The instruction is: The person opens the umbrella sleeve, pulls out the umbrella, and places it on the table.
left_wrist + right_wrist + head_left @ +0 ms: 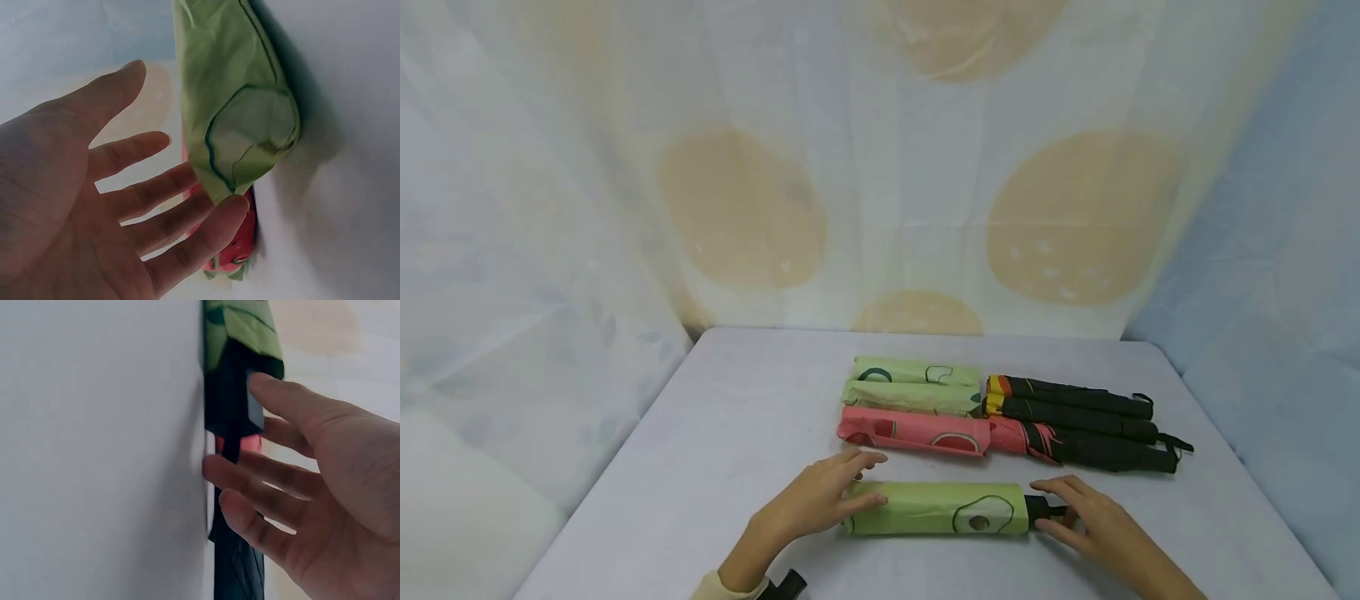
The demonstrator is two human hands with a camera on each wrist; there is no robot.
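Covering the table [715, 433], grey cloth, spotted curtain [745, 208] behind (pale, translucent)

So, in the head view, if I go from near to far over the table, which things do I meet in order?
Green umbrella with avocado print, with the left hand and right hand at its two ends → pink watermelon umbrella → two light green umbrellas → spotted curtain.

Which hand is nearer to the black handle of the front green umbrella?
The right. The right hand is at the handle, its fingers on or almost on it. The left hand is at the other end of the umbrella, far from the handle.
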